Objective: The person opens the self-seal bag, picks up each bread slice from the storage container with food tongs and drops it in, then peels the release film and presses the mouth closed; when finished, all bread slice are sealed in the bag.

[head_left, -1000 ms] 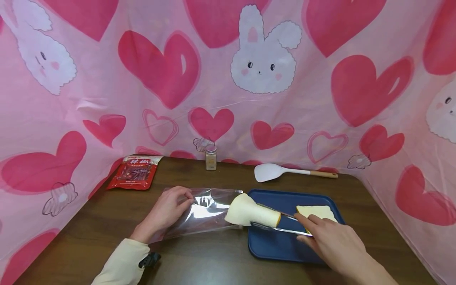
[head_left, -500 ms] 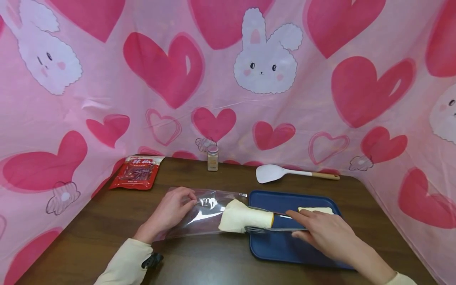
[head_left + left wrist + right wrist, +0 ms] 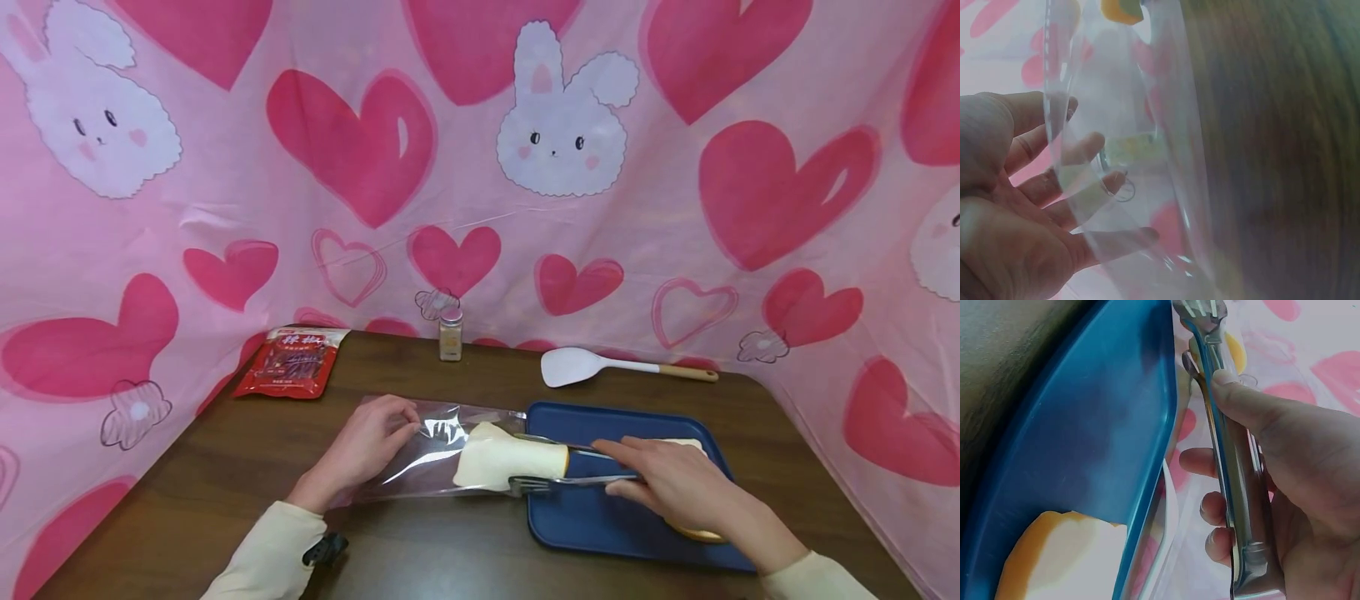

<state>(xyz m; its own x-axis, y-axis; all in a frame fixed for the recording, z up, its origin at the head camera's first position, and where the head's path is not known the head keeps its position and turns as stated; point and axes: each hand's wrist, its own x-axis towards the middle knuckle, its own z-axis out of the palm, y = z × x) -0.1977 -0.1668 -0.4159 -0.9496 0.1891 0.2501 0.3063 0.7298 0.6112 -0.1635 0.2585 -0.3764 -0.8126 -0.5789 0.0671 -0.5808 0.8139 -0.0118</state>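
My left hand (image 3: 372, 442) is at the left end of a clear plastic bag (image 3: 420, 467). In the left wrist view its fingers (image 3: 1085, 150) are spread and show through the film, with no pinch visible. My right hand (image 3: 675, 483) grips metal tongs (image 3: 1244, 481) with fork-like ends. Between the tongs is a folded slice of bread (image 3: 510, 460), its left part overlapping the bag's right end; whether it is all inside the film I cannot tell. A second piece of bread (image 3: 1072, 562) lies on the blue tray (image 3: 555, 525), partly hidden by my right hand in the head view.
A red packet of dried chillies (image 3: 294, 364) lies at the back left. A small spice jar (image 3: 451, 335) stands at the table's rear edge. Behind the tray lies a white spatula (image 3: 573, 367) with a wooden handle. Patterned pink cloth (image 3: 465, 192) surrounds the brown table (image 3: 450, 550).
The right hand, tongs and folded bread have moved left, so the bread overlaps the bag further. The left hand keeps its place at the bag. The whole view has shifted slightly.
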